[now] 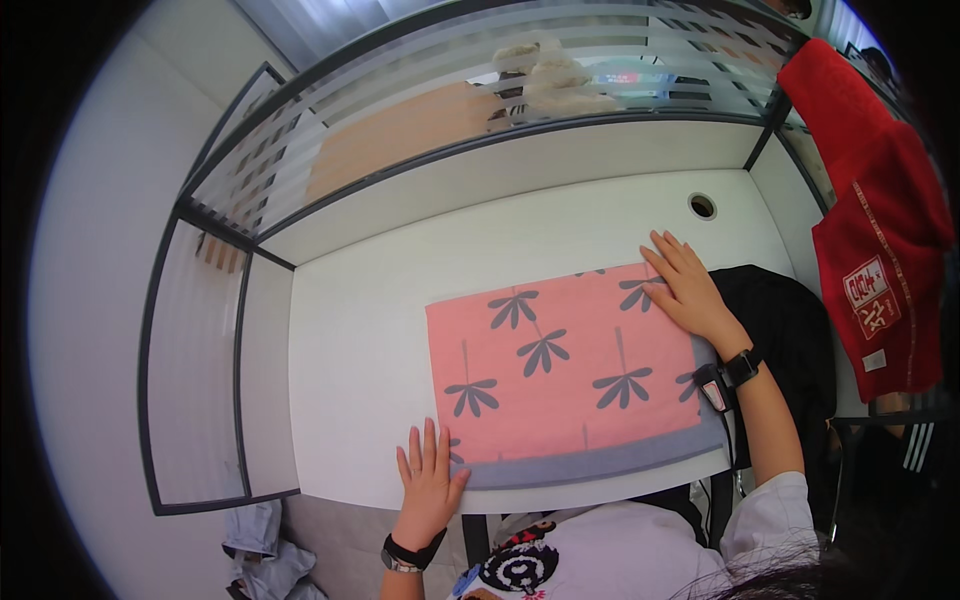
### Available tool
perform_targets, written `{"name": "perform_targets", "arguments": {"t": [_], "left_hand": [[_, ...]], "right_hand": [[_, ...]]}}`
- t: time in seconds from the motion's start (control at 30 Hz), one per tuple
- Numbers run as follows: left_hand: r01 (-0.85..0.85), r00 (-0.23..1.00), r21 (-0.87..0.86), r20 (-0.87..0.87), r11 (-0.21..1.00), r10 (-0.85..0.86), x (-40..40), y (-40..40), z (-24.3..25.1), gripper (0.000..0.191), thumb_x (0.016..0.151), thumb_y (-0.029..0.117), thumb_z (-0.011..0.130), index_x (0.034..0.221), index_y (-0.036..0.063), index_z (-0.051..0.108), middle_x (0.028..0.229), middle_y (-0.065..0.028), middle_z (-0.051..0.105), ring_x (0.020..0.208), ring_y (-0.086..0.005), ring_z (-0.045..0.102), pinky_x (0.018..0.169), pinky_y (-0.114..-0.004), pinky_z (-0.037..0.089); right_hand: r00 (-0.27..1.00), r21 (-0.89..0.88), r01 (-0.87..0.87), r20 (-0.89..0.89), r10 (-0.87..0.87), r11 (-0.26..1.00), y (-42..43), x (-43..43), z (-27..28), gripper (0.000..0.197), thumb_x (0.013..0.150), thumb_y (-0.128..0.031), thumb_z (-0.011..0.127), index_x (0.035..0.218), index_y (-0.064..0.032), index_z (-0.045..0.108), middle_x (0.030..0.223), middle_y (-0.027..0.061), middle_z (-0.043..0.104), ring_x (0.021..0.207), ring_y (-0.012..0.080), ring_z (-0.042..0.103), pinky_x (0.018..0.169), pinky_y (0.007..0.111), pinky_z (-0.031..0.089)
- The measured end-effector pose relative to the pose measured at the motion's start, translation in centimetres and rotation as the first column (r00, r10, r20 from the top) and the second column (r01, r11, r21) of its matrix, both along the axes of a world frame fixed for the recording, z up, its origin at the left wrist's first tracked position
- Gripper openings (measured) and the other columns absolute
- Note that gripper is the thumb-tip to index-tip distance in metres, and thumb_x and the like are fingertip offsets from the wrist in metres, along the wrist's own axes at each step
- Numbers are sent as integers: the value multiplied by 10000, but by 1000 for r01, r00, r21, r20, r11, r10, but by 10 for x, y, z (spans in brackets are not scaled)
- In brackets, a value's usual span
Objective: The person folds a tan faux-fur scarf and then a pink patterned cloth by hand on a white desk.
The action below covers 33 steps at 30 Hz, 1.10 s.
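A folded pink cloth with grey leaf-like prints lies flat on the white desk, a blue-grey band showing along its near and right edges. My left hand rests at the cloth's near left corner, fingers spread, partly on the desk. At the far right corner, my right hand lies palm down over the cloth's edge, its fingertips reaching onto the desk. Neither hand grips anything. A dark band is on each wrist, and a small black device sits beside the right one, over the cloth's right edge.
Black fabric lies right of the cloth. A red towel hangs over the right partition. A round cable hole is in the desk's far right part. A striped glass partition borders the far side; a grey garment lies low at left.
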<state>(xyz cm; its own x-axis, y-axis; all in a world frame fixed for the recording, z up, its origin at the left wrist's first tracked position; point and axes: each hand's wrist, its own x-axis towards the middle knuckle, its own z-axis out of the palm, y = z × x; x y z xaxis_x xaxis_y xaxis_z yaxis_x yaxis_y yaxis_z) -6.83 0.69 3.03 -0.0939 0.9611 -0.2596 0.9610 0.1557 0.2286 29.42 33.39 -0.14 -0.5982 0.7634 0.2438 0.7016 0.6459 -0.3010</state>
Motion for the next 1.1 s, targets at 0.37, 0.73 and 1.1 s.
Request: {"name": "perform_targets", "arguments": {"t": [0.37, 0.73, 1.1], "left_hand": [[4, 912, -19, 411, 1000, 4, -31, 39, 54, 608, 942, 279, 622, 1448, 16, 414, 1428, -226, 488, 1324, -378, 455, 1087, -424, 366], [-108, 900, 71, 430, 992, 68, -78, 189, 35, 454, 917, 167, 657, 1335, 43, 530, 1226, -127, 627, 1121, -274, 589, 910, -365, 490], [-101, 807, -136, 569, 985, 161, -91, 233, 10, 320, 834, 254, 751, 1027, 25, 637, 892, -13, 551, 774, -107, 481, 703, -255, 433]], "right_hand": [[736, -161, 159, -639, -226, 974, 9, 24, -14, 242, 869, 0, 578, 1106, -9, 624, 1232, 153, 602, 1143, 290, 606, 957, 340, 490], [769, -157, 272, -558, -312, 950, 14, 22, -11, 185, 813, -13, 610, 993, -27, 651, 921, 82, 602, 760, 183, 574, 652, 283, 456], [855, -285, 129, -453, -252, 950, 10, 30, 6, 260, 800, -159, 717, 922, -29, 528, 863, 80, 449, 770, 200, 452, 688, 297, 397]]}}
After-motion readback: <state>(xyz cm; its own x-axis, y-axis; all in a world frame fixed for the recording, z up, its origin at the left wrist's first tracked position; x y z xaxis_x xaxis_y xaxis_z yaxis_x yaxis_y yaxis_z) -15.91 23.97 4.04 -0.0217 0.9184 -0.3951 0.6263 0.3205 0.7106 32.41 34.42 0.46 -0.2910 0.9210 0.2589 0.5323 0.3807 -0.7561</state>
